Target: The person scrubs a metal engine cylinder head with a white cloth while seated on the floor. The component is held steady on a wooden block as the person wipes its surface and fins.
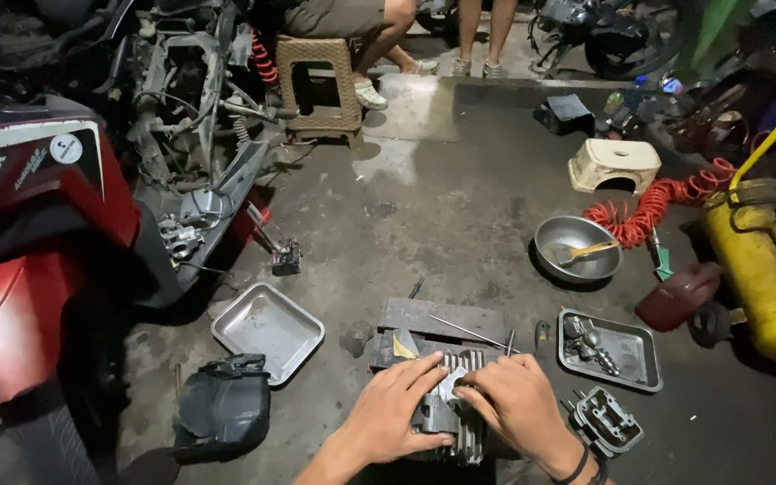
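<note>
Grey finned engine cylinder (449,415) lies on the concrete floor (442,207), against a dark wooden block (442,319). Left hand (394,409) grips its near side, fingers curled around the metal; right hand (518,404) presses on top, fingers closed over the fins. Thin rod (471,332) rests across the block. Empty steel tray (268,330) sits left; a tray with parts (610,348) sits right, near a round bowl (577,249).

A finned engine cylinder (449,409) is set on the floor (442,198), against a wooden board (442,316) behind it. An empty tray (268,330) is placed to its left, a parts tray (610,348) to its right; a bowl (577,248) is located farther back right.
</note>
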